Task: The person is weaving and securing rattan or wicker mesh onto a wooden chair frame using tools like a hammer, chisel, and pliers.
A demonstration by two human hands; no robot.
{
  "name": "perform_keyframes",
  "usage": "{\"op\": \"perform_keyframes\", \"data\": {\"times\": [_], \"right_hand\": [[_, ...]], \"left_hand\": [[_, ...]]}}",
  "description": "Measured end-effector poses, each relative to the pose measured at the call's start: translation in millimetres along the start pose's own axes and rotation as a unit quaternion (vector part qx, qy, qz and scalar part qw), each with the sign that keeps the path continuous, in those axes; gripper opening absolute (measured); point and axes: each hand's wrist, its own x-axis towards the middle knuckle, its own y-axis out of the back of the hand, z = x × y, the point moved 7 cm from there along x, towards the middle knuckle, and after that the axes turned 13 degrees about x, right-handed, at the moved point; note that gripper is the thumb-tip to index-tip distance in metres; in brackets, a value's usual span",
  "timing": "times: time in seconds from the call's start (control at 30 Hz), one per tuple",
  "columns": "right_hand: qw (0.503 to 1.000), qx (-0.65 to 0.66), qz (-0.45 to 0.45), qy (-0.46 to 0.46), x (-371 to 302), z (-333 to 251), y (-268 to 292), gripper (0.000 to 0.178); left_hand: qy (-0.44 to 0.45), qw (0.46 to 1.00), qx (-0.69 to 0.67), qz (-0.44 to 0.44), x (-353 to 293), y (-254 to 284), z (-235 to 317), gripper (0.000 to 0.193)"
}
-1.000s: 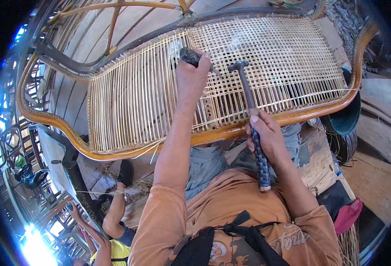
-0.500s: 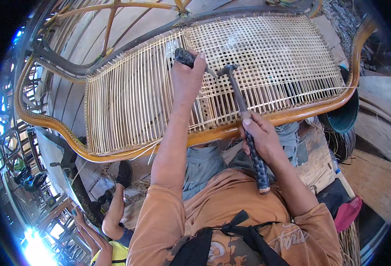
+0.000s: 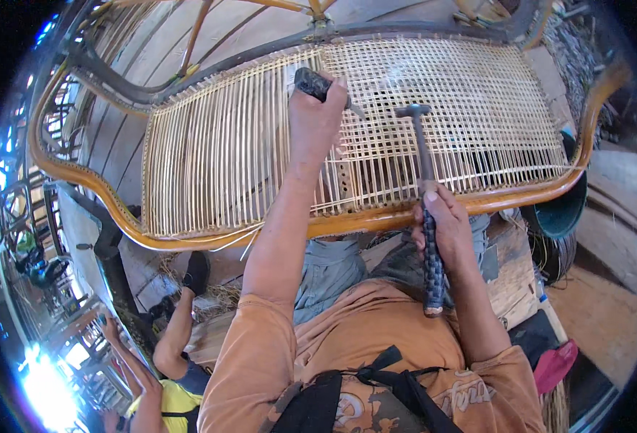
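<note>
- Left: on the cane seat, pale strips run one way with gaps between them; a loose strip hangs over the near edge and could snag on the left arm if it brushes past.
- Middle: the left hand is closed around a pointed tool, dark handle to the left, metal tip to the right over the weave; a slip of that tip could split or cut a strip.
- Right of it: the right hand is wrapped around a hammer, its head well apart from the tool; a badly aimed swing could strike the fingers of the left hand or dent the cane.
- Surface: the seat spans the middle of the scene, over the person's legs, within a curved brown wooden frame; its right part is a close crisscross.
- Room, near left: strong glare, then another person in a yellow shirt, a leg stretched out to a black shoe.
- Room, right: pink cloth, a dark green bucket under the frame, then brown boards.
</note>
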Motion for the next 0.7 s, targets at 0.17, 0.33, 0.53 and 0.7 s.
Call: {"op": "perform_keyframes", "data": {"times": [0.17, 0.33, 0.53, 0.7], "right_hand": [[0.999, 0.003, 0.02, 0.033, 13.8, -7.8, 3.6, 0.02], [1.0, 0.008, 0.008, 0.025, 27.1, -9.7, -3.0, 0.018], [0.999, 0.022, 0.001, 0.041, 31.7, -13.0, -15.1, 0.019], [0.999, 0.01, -0.02, -0.026, 42.8, 3.7, -32.3, 0.019]], "left_hand": [[-0.04, 0.998, 0.008, 0.042, 27.9, 4.8, -11.3, 0.019], [-0.013, 0.998, 0.059, 0.017, 33.0, 3.0, -17.8, 0.025], [-0.029, 0.993, 0.112, 0.01, 30.1, -4.3, -16.9, 0.025], [-0.118, 0.98, 0.159, 0.027, 25.5, -15.1, -4.9, 0.02]]}}
